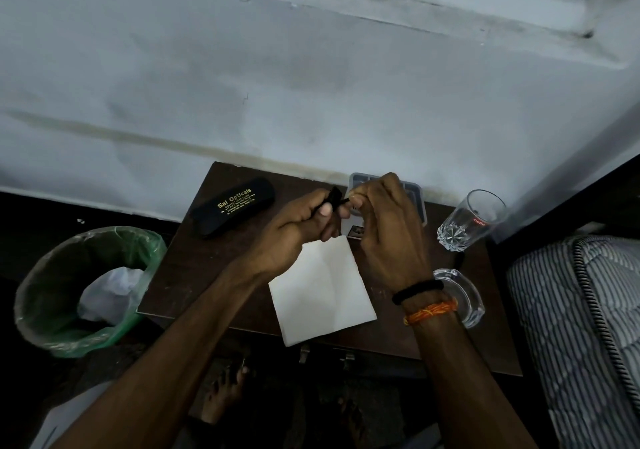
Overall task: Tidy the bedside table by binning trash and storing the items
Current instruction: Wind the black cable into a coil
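Above the dark wooden bedside table (207, 275), both hands meet around a small black object (334, 195). My left hand (294, 230) grips it in curled fingers. My right hand (388, 237) pinches its end with thumb and fingertips. What the object is cannot be told. A black spectacle case (232, 206) with gold lettering lies at the table's back left. A white folded tissue (322, 292) lies at the front, overhanging the edge. Behind my right hand sits a grey compartment box (415, 202), mostly hidden.
A green-lined bin (45, 296) holding crumpled white trash stands on the floor to the left. A drinking glass (467, 220) stands at the table's back right, a glass ashtray (467, 296) in front of it. A striped mattress (581, 310) borders the right. My bare feet show below.
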Tool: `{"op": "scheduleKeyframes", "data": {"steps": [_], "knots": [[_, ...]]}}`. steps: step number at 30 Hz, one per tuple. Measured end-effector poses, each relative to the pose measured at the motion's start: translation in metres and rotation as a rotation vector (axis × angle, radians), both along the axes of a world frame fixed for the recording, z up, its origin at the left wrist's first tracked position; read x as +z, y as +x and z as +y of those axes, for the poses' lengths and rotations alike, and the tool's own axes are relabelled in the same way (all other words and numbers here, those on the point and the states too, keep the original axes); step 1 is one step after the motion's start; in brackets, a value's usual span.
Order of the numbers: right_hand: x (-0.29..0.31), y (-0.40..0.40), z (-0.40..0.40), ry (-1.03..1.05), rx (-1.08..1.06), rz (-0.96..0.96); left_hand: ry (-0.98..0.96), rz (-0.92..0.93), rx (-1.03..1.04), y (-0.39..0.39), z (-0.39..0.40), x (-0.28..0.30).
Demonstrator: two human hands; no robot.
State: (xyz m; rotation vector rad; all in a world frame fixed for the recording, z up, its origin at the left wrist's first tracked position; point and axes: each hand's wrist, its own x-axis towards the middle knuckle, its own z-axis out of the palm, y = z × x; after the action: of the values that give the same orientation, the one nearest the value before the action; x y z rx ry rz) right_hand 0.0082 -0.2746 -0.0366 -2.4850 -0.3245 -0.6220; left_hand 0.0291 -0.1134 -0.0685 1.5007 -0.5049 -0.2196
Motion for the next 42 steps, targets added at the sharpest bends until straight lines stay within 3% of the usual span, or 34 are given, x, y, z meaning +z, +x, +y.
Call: {"op": "scheduleKeyframes", "data": {"steps": [5,14,19,33,37,42], "knots": [[0.001,0.0,0.005,0.018,-0.021,-0.081,-0.164,0.184,-0.085,0.0,0.003,0.007],[0.001,-0.002,0.006,-0.05,-0.028,-0.199,-0.025,0.071,-0.075,-0.001,0.01,0.011],[-0.005,0.002,0.006,0.027,-0.036,-0.176,0.009,0.032,-0.119,-0.004,0.011,0.006],[-0.029,0.008,0.007,0.271,0.117,0.199,-0.055,0.018,-0.025,-0.008,0.002,0.015],[-0.026,0.006,0.007,0.356,0.1,0.298,-0.209,0.1,-0.036,-0.009,0.001,0.018],[-0.023,0.001,0.014,0.233,0.134,0.423,-0.388,0.182,0.064,-0.001,0.006,0.015]]}}
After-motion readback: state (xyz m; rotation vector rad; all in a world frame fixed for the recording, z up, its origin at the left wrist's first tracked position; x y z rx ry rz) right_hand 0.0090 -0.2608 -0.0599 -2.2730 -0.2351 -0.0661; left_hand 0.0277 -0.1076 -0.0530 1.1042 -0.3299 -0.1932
